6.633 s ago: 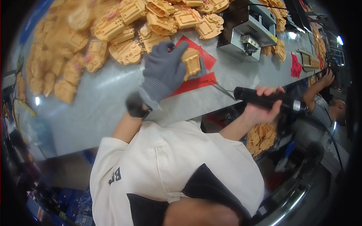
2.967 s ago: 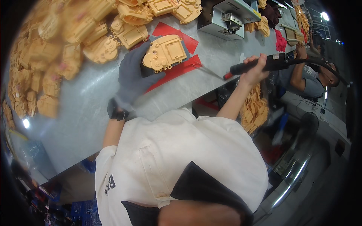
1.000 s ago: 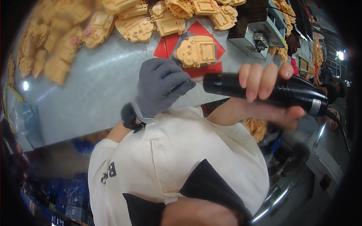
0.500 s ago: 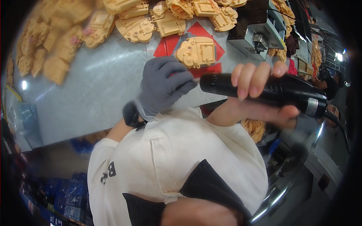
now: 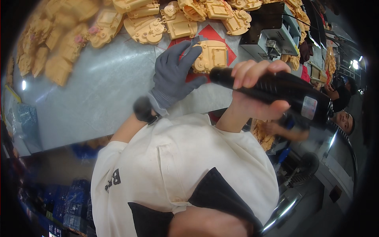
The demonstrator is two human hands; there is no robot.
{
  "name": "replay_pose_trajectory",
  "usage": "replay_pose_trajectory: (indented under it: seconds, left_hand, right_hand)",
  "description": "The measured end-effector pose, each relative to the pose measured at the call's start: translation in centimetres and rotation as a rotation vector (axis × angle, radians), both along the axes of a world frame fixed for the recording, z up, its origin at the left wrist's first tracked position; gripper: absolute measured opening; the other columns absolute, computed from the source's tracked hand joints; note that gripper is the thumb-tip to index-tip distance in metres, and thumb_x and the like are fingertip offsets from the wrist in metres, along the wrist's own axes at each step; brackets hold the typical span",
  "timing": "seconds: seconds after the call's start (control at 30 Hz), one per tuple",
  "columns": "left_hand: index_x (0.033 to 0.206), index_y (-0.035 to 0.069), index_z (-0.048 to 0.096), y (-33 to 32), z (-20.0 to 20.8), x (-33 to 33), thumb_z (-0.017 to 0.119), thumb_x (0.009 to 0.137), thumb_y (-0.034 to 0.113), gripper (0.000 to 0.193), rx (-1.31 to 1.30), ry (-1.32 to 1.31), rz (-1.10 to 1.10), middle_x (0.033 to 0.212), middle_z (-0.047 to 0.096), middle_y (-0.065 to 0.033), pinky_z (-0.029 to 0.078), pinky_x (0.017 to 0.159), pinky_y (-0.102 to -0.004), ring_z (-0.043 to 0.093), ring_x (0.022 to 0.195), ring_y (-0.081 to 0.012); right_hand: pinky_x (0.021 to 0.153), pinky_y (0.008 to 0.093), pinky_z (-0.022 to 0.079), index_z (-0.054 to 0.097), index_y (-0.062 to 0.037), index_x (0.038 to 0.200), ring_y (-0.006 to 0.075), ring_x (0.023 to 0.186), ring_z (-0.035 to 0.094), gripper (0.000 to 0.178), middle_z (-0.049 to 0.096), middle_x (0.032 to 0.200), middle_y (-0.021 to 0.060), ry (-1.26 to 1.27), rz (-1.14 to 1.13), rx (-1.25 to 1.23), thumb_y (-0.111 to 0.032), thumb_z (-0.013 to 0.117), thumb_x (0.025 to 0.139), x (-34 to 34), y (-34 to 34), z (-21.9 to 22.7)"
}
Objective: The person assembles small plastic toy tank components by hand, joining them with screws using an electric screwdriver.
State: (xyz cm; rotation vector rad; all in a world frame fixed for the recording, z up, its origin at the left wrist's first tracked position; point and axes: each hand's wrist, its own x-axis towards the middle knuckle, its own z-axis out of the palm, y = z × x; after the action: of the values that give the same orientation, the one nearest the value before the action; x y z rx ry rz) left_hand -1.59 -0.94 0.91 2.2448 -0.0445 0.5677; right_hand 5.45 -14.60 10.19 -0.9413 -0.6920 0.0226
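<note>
Gloved left hand [image 5: 175,77], fingers parted, at the left edge of a yellow housing [image 5: 218,54] over red sheeting [image 5: 232,56] on the worktop [image 5: 98,96]; contact uncertain. Right hand [image 5: 252,104] grips a black power tool [image 5: 294,90]. Apparent step: positioning; next calls for steady alignment. The tool's tip is indistinct.

Reckoned from the middle of the view, the gray-gloved left hand [image 5: 173,73] sits at eleven o'clock — long left fingers [image 5: 183,47] reaching toward one, left thumb [image 5: 199,81] apart from them and pointing nearly toward three. The left forearm [image 5: 127,127], bare, lies at nine and slants up toward half past one. The bare right hand [image 5: 254,89] is at two o'clock, fingers curled in a grip — right thumb [image 5: 280,107] stretched toward three, right forearm [image 5: 232,115] rising toward one
</note>
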Motion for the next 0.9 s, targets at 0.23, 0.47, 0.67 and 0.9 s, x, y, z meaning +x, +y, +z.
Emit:
replay_pose_trajectory:
  seconds: [0.23,0.47,0.67,0.9]
  left_hand:
    - [0.125,0.017,0.047,-0.2,-1.7,0.5,0.075,0.065,0.031,0.068,-0.028,0.007,-0.005,0.122,0.045,-0.0076,0.039,0.088,-0.0394,0.046,0.107,-0.0285]
    - [0.125,0.011,0.047,0.1,-1.9,0.9,0.074,0.061,0.023,0.07,-0.036,-0.031,-0.049,0.113,0.052,-0.0117,0.042,0.084,-0.0408,0.052,0.098,-0.031]
    - [0.125,0.01,0.048,0.3,-1.6,0.8,0.072,0.06,0.023,0.071,-0.066,0.003,-0.073,0.11,0.053,-0.0124,0.041,0.085,-0.0404,0.052,0.096,-0.0318]
    - [0.126,0.012,0.048,0.5,-1.9,0.9,0.074,0.06,0.026,0.073,-0.132,0.031,-0.098,0.107,0.055,-0.0111,0.04,0.085,-0.0399,0.053,0.097,-0.0298]
  right_hand:
    - [0.051,0.0324,0.046,0.037,0.0025,0.106,0.0222,0.053,0.053,0.065,0.054,0.066,0.0141,0.098,-0.067,-0.078,-0.046,0.068,0.076,-0.2,0.6,-0.5]
    - [0.051,0.0332,0.047,0.038,0.0025,0.103,0.022,0.053,0.054,0.062,0.053,0.067,0.0142,0.097,-0.067,-0.062,-0.043,0.069,0.076,0.0,0.9,-0.6]
    - [0.049,0.035,0.042,0.041,-0.0006,0.101,0.0213,0.049,0.049,0.061,0.051,0.064,0.0108,0.017,-0.065,-0.162,-0.055,0.058,0.08,-0.1,1.2,-1.0]
    - [0.048,0.0347,0.043,0.04,-0.001,0.101,0.0207,0.048,0.05,0.05,0.051,0.063,0.0113,-0.007,-0.099,-0.291,-0.036,0.068,0.079,-1.0,2.3,-0.6]
